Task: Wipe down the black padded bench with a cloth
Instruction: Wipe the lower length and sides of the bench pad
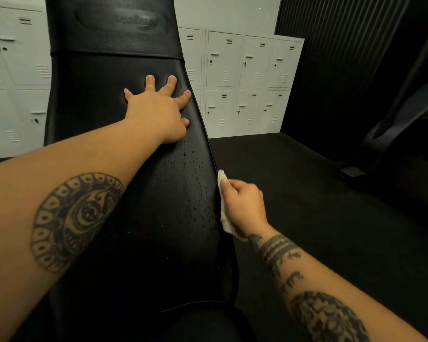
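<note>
The black padded bench [104, 99] runs from the bottom of the view up to the top, its backrest tilted upward. Small droplets dot its right half near the edge. My left hand [158, 109] presses flat on the pad with fingers spread, partway up the backrest. My right hand [244, 208] grips a small white cloth [224, 222] and holds it against the bench's right side edge, below the left hand. Most of the cloth is hidden by the fingers and palm.
White metal lockers [242, 77] line the back wall on both sides of the bench. Dark carpeted floor [307, 206] spreads to the right. The dark frame of another machine [400, 124] stands at the far right, with a ribbed black wall panel behind it.
</note>
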Demonstrator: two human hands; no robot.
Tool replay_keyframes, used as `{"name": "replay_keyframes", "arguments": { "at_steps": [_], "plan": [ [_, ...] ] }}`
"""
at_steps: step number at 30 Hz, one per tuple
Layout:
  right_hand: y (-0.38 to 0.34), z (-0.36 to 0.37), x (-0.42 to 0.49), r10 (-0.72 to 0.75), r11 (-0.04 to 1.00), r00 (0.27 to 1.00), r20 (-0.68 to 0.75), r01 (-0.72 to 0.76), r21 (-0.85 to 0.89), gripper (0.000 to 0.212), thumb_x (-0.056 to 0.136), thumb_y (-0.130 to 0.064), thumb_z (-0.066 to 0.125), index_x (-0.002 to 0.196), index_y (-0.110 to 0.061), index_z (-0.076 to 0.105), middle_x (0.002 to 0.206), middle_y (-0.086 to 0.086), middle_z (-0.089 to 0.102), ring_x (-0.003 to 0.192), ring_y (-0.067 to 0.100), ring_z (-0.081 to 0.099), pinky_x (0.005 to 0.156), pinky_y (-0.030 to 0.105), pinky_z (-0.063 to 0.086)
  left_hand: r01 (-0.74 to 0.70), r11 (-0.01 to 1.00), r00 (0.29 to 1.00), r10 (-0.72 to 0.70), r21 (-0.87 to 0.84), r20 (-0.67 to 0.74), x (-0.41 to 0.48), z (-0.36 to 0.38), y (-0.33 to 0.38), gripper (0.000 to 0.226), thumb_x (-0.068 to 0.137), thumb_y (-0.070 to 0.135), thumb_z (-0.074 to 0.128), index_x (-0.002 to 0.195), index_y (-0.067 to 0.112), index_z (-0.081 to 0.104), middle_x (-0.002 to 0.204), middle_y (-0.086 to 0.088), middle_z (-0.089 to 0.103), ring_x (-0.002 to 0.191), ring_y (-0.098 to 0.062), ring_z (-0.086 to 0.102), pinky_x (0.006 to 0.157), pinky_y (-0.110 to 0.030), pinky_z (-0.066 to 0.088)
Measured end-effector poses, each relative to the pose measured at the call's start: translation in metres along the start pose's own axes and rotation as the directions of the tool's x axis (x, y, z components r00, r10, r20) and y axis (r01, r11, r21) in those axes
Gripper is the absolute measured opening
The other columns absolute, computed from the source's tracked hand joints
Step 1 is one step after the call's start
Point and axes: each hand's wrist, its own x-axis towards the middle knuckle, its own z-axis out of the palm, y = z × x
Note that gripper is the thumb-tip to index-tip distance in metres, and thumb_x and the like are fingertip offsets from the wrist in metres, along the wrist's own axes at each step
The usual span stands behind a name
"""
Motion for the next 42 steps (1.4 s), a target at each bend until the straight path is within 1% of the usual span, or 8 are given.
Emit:
{"name": "replay_keyframes", "arguments": {
  "at_steps": [5, 10, 13, 17, 23, 31, 37, 42],
  "plan": [
    [-0.038, 0.014, 0.024, -0.16, 0.987, 0.987, -0.029, 0.159, -0.019, 0.039, 0.099, -0.049, 0.05, 0.135, -0.037, 0.059, 0.119, -0.009, 0.068, 0.111, 0.009, 0.058, 0.092, 0.023, 0.044, -0.002, 1.0, 1.0, 0.002, 0.001, 0.013, 0.001, -0.003, -0.002, 0.072, 0.099, 0.058, 0.044, 0.16, 0.046, 0.007, 0.171, 0.006, -0.005, 0.156, -0.039, -0.003, 0.113, -0.077, 0.018],
    [-0.007, 0.006, -0.009, -0.258, 0.944, 0.965, -0.047, 0.241, -0.226, 0.039, 0.099, -0.043, 0.053, 0.136, -0.033, 0.058, 0.11, -0.005, 0.069, 0.103, 0.013, 0.062, 0.092, 0.03, 0.05, -0.016, 0.999, 0.998, 0.014, 0.03, 0.067, 0.001, -0.015, -0.006, 0.066, 0.102, 0.052, 0.043, 0.159, 0.049, 0.01, 0.171, 0.007, -0.003, 0.156, -0.037, 0.002, 0.115, -0.071, 0.024],
    [-0.015, -0.002, 0.007, -0.215, 0.948, 0.977, -0.018, 0.204, -0.245, 0.039, 0.098, -0.046, 0.053, 0.134, -0.032, 0.061, 0.115, -0.01, 0.068, 0.109, 0.01, 0.062, 0.093, 0.022, 0.047, -0.055, 0.998, 0.992, 0.057, -0.016, 0.113, 0.014, -0.058, -0.028, 0.058, 0.103, 0.036, 0.043, 0.158, 0.045, 0.024, 0.167, -0.003, 0.026, 0.149, -0.035, 0.031, 0.118, -0.05, 0.033],
    [-0.065, 0.009, 0.038, -0.371, 0.904, 0.921, -0.119, 0.329, -0.272, 0.037, 0.096, -0.045, 0.059, 0.129, -0.031, 0.065, 0.108, -0.011, 0.052, 0.103, 0.01, 0.05, 0.093, 0.027, 0.045, 0.15, 0.985, 0.988, -0.153, -0.088, -0.035, 0.009, -0.077, -0.098, 0.059, 0.097, 0.036, 0.053, 0.155, 0.038, 0.039, 0.157, -0.011, 0.043, 0.139, -0.038, 0.044, 0.114, -0.045, 0.04],
    [-0.118, 0.038, 0.081, -0.497, 0.813, 0.856, -0.145, 0.4, -0.423, 0.031, 0.096, -0.042, 0.058, 0.121, -0.027, 0.07, 0.1, -0.007, 0.051, 0.1, 0.017, 0.041, 0.089, 0.036, 0.046, 0.33, 0.938, 0.943, -0.323, -0.102, 0.081, -0.02, -0.02, -0.127, 0.068, 0.104, 0.041, 0.049, 0.161, 0.043, 0.012, 0.171, -0.001, -0.005, 0.146, -0.038, 0.035, 0.114, -0.049, 0.038],
    [-0.116, 0.031, 0.067, -0.629, 0.642, 0.768, 0.122, 0.602, -0.475, 0.027, 0.097, -0.043, 0.055, 0.12, -0.034, 0.066, 0.096, -0.007, 0.046, 0.098, 0.014, 0.038, 0.084, 0.034, 0.048, 0.34, 0.934, 0.939, -0.331, -0.109, 0.091, -0.022, -0.022, -0.122, 0.069, 0.105, 0.04, 0.047, 0.16, 0.044, 0.004, 0.171, 0.002, -0.009, 0.148, -0.037, 0.032, 0.114, -0.05, 0.04],
    [-0.162, 0.048, 0.119, -0.486, 0.829, 0.856, -0.177, 0.388, -0.402, 0.033, 0.099, -0.041, 0.052, 0.125, -0.027, 0.067, 0.109, -0.004, 0.05, 0.1, 0.014, 0.034, 0.092, 0.033, 0.042, 0.322, 0.935, 0.946, -0.315, -0.149, 0.068, -0.024, -0.016, -0.126, 0.07, 0.106, 0.042, 0.045, 0.16, 0.045, 0.001, 0.17, 0.003, -0.011, 0.147, -0.036, 0.035, 0.113, -0.048, 0.04],
    [-0.165, 0.061, 0.101, -0.719, 0.589, 0.691, 0.067, 0.658, -0.469, 0.022, 0.099, -0.036, 0.053, 0.113, -0.028, 0.068, 0.096, -0.004, 0.046, 0.095, 0.017, 0.035, 0.082, 0.037, 0.045, 0.322, 0.927, 0.947, -0.316, -0.191, 0.063, -0.024, -0.012, -0.129, 0.069, 0.105, 0.046, 0.044, 0.158, 0.05, 0.001, 0.17, 0.008, -0.011, 0.147, -0.038, 0.033, 0.112, -0.049, 0.043]
  ]
}}
